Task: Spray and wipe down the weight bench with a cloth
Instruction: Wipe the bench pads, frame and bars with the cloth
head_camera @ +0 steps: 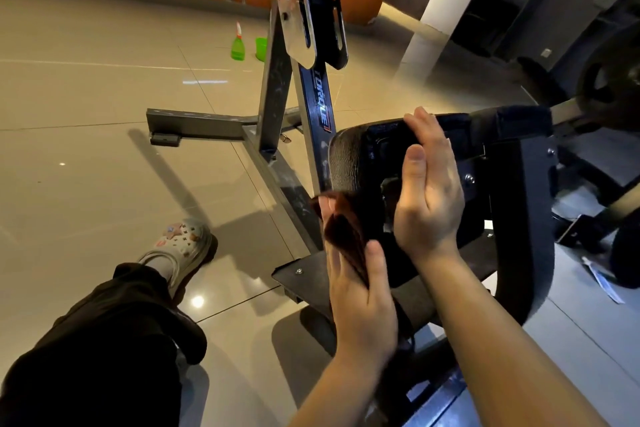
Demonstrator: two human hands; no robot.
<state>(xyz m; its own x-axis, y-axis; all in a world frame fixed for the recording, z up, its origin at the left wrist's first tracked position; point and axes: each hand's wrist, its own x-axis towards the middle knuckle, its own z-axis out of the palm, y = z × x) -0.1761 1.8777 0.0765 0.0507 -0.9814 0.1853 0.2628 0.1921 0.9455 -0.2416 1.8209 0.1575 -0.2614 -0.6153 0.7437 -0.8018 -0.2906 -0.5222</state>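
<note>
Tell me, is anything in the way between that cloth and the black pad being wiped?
Nothing visible is. The left hand grips the dark red cloth right up against the lower edge of the black pad, while the right hand rests on the pad's underside, off to one side.

Your forearms are bare, no sleeves showing at either wrist. You wear loose black trousers (pixel 104 350), a pale sock (pixel 160 265) and a light clog (pixel 187 246) studded with small colourful charms.

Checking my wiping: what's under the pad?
Under the pad: the cloth, held by the left hand, and black frame. The right hand hides part.
</note>
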